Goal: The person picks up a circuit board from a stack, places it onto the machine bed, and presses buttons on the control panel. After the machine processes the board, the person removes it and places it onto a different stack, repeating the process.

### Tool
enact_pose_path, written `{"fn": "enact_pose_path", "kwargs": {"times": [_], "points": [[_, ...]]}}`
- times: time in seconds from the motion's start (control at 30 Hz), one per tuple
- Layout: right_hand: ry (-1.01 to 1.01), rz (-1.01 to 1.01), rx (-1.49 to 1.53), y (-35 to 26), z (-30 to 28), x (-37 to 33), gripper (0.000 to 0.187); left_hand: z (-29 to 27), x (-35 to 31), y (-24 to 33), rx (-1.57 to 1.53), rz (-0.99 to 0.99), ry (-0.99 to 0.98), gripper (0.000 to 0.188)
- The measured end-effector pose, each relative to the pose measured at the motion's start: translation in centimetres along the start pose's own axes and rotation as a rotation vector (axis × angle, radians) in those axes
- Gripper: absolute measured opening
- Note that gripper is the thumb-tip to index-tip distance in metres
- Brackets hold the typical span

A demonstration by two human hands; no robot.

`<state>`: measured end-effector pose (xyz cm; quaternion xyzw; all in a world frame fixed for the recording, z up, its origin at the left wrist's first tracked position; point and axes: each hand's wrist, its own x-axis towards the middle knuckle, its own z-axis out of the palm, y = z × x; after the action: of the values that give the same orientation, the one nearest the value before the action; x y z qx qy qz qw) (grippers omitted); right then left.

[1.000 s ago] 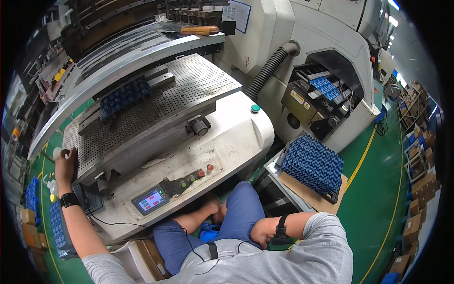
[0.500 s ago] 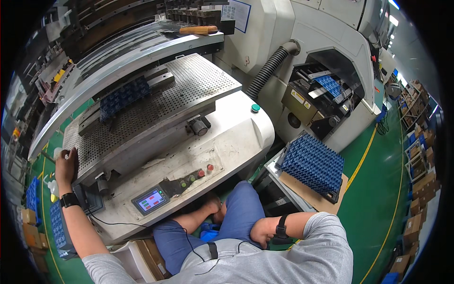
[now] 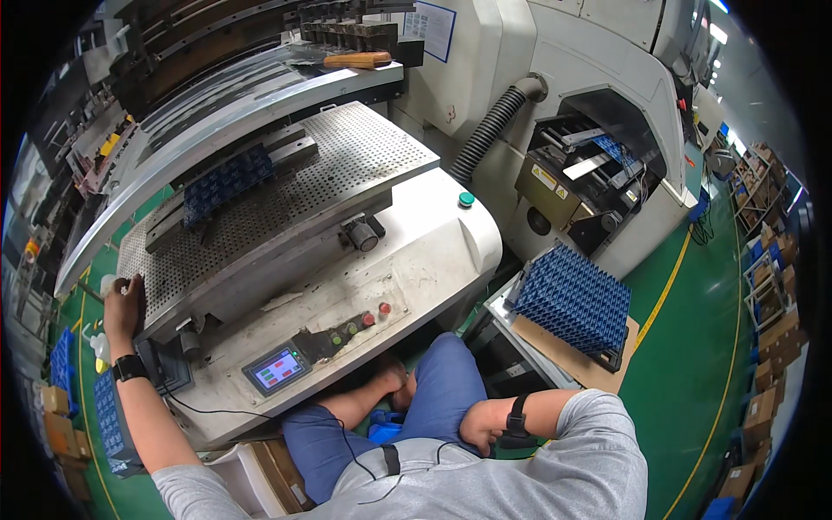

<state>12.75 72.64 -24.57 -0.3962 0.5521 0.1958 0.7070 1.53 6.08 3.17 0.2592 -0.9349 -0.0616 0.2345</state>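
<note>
My left hand is at the near left corner of a perforated metal plate, its bent fingers closed over the edge. Beside those fingers is a small whitish, translucent thing, too hidden to name. On the plate, a blue patterned circuit panel lies across two metal bars. My right hand rests on my thigh, fingers curled in, with nothing visible in them. Below the plate, the white machine front carries a lit touch screen and a row of push buttons.
To the right, a rack of blue panels stands on a cardboard-topped cart. Behind it, a machine opening holds conveyor rails and another blue panel. An orange-handled tool lies on the raised frame. A ribbed hose runs down the white housing.
The blue panel in the right machine opening has shifted farther right along its rails, baring a pale strip. Both hands hold practically the same places; the view has shifted slightly.
</note>
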Motion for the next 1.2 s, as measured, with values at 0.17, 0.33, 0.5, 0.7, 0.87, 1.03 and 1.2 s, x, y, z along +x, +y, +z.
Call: {"fn": "enact_pose_path", "kwargs": {"times": [0.17, 0.33, 0.5, 0.7, 0.87, 1.03, 1.2], "points": [[0.025, -0.001, 0.018, 0.2, 0.3, 0.4, 0.055, 0.0, 0.0, 0.0, 0.005, -0.005, -0.002, 0.062], [0.070, -0.035, 0.016, 0.6, 0.6, 0.6, 0.054, 0.1, 0.0, -0.1, 0.005, -0.006, 0.001, 0.062], [0.101, -0.023, 0.058, 0.7, 0.9, 0.6, 0.050, 0.2, 0.0, -0.1, -0.015, 0.001, 0.010, 0.060], [0.150, -0.017, 0.123, 1.6, 1.5, 0.4, 0.047, 0.3, 0.2, -0.6, -0.003, -0.013, 0.008, 0.060], [0.642, -0.115, 0.299, 4.3, 3.4, -3.4, 0.050, 1.9, 1.8, -2.9, 0.142, 0.184, -0.051, 0.055], [1.465, -0.092, 0.553, 8.0, 6.3, -14.0, 0.040, 3.4, 3.3, -5.5, 0.054, 0.242, -0.044, 0.049], [1.932, 0.380, 0.880, 12.2, 14.5, -24.6, 0.030, 4.2, 5.0, -7.8, 0.118, 0.256, -0.149, 0.061]]}}
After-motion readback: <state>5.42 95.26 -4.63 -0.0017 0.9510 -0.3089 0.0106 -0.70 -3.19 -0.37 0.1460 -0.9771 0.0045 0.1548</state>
